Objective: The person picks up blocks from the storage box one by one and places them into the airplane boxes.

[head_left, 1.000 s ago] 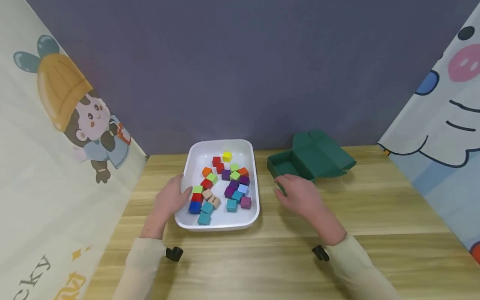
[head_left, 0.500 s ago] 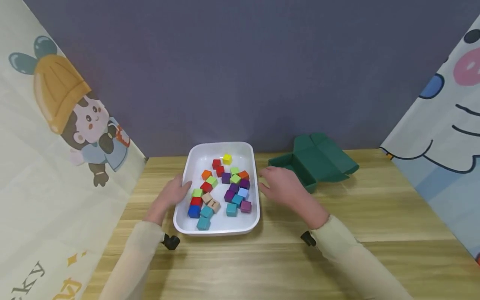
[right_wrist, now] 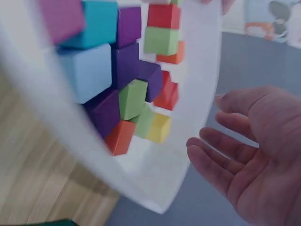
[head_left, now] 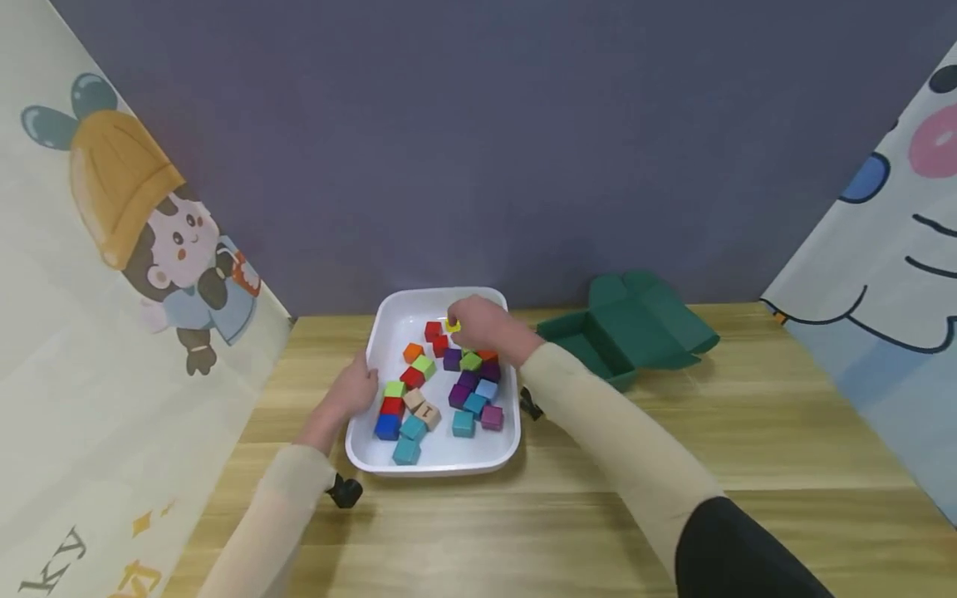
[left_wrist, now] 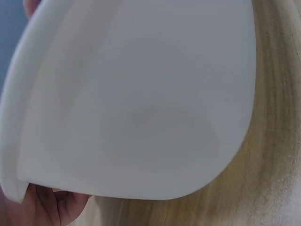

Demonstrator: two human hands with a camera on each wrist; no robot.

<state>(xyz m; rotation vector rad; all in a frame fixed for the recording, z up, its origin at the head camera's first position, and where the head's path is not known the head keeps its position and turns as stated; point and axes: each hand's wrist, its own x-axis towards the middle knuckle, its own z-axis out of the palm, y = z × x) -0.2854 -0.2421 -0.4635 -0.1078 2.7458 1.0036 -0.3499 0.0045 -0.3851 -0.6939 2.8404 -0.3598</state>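
Note:
A white tray (head_left: 441, 457) holds several coloured wooden cubes. My left hand (head_left: 353, 389) grips its left rim, thumb on the inner side; in the left wrist view the fingers (left_wrist: 70, 207) show under the tray's outer wall. Over the tray's far right part hangs my right hand (head_left: 481, 322), close above a yellow cube (head_left: 453, 326) and partly covering it. The right wrist view shows that hand (right_wrist: 254, 155) with loosely bent fingers and nothing between them, apart from the yellow cube (right_wrist: 161, 128). Red cubes (head_left: 433, 331) lie left of the yellow one.
Right of the tray stands a green box (head_left: 624, 380) with its flapped lid (head_left: 654, 320) folded open to the right. A dark grey panel (head_left: 478, 166) rises behind the wooden table (head_left: 493, 531). Printed cloths (head_left: 75, 332) hang at both sides.
My right hand has moved left from beside the green box, over the tray's right rim, to above the yellow cube. The left hand keeps its hold on the tray.

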